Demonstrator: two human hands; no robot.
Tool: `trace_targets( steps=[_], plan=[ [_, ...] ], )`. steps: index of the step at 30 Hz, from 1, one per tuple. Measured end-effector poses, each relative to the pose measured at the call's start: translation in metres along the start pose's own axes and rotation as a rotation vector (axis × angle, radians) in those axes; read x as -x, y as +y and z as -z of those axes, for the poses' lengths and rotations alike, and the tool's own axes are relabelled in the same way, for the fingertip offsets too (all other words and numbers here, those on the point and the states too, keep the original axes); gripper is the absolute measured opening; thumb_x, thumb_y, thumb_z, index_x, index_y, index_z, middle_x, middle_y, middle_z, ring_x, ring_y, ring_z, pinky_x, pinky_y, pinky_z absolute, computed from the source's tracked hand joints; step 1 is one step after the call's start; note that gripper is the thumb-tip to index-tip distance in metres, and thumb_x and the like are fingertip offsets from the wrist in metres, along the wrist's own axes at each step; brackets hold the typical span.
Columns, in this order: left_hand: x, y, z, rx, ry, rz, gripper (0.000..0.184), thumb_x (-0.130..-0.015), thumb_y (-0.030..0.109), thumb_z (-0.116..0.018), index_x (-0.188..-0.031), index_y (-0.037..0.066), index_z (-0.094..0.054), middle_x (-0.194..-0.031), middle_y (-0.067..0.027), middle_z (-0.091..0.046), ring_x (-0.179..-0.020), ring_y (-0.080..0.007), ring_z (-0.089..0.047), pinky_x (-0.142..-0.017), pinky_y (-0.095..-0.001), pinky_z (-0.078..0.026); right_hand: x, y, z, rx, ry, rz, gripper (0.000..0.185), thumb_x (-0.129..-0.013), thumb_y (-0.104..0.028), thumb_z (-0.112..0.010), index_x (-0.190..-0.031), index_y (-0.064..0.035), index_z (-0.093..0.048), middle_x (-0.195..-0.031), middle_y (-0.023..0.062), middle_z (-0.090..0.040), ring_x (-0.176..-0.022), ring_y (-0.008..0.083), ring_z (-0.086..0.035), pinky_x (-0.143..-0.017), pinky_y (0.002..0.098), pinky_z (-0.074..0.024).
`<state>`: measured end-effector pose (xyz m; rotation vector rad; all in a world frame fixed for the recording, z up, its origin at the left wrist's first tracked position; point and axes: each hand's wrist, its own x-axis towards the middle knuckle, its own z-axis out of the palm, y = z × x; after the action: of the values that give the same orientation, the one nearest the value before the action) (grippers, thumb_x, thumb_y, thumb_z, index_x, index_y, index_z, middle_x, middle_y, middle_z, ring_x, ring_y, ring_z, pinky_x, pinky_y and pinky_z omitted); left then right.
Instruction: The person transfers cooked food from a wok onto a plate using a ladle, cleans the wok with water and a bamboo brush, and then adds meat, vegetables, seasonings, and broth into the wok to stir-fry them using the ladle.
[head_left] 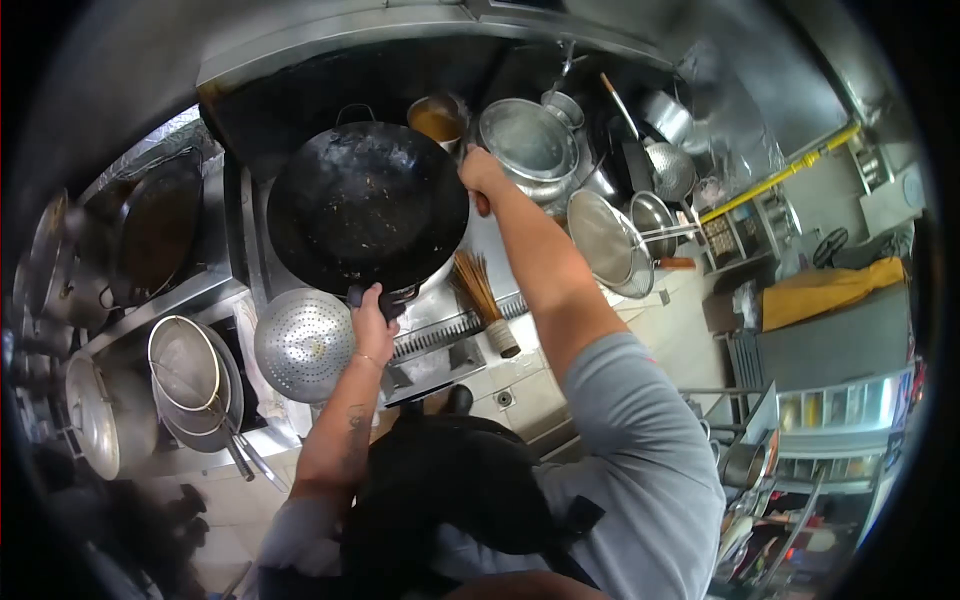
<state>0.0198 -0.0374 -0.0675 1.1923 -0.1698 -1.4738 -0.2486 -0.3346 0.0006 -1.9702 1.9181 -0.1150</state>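
Gripping the wok (330,215) by its lower rim, upper left of frame, with my left hand (371,322); my right hand (482,172) was closed around a brown handle (483,206). Scraps (371,185) lay inside, seemingly not yet cleared.

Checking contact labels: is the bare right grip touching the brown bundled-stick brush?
Apart: in the head view, steel shows between the right grip and the brush.
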Motion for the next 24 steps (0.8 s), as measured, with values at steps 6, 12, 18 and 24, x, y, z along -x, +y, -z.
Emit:
trace_targets(
  steps=[6,12,18,24],
  plan=[
    [0.089,0.028,0.082,-0.199,-0.31,0.255,0.036,-0.103,0.043,-0.07,-0.118,0.012,-0.061,-0.096,-0.0047,-0.066,-0.077,-0.019,-0.068,-0.055,-0.0317,-0.048,-0.03,0.014,-0.003,-0.304,-0.353,-0.24,0.029,-0.087,-0.003,-0.061,-0.106,-0.0026,-0.082,-0.101,0.0308,-0.077,-0.099,0.0422,-0.078,-0.081,0.0493,-0.0629],
    [0.208,0.067,0.172,-0.361,0.079,-0.215,0.039,-0.106,0.046,-0.063,-0.11,0.008,-0.069,-0.087,-0.0076,-0.073,-0.058,-0.0109,-0.061,-0.046,-0.0222,-0.045,0.133,0.034,0.017,-0.267,0.332,-0.21,0.083,-0.094,-0.007,-0.059,-0.17,-0.0041,-0.026,-0.124,0.039,-0.069,-0.12,0.0529,-0.068,-0.108,0.0548,-0.0521],
    [0.189,0.12,0.192,-0.092,-0.018,-0.05,0.043,-0.107,0.049,-0.061,-0.118,0.008,-0.07,-0.092,-0.0103,-0.074,-0.055,-0.012,-0.059,-0.046,-0.0242,-0.041,0.078,0.136,-0.084,-0.646,0.625,-0.315,0.066,-0.096,-0.003,-0.053,-0.16,-0.0011,-0.042,-0.094,0.0265,-0.074,-0.067,0.0382,-0.073,-0.06,0.0504,-0.0588],
    [0.156,0.156,0.17,-0.133,-0.064,-0.108,0.039,-0.106,0.041,-0.065,-0.118,0.004,-0.069,-0.092,-0.0091,-0.074,-0.068,-0.0152,-0.07,-0.047,-0.0231,-0.045,0.181,0.083,0.026,-2.368,-0.013,-0.217,0.001,-0.106,-0.003,-0.048,-0.104,-0.0034,-0.047,-0.072,0.0029,-0.05,-0.05,0.0086,-0.046,-0.039,0.0236,-0.0402]
  ],
)
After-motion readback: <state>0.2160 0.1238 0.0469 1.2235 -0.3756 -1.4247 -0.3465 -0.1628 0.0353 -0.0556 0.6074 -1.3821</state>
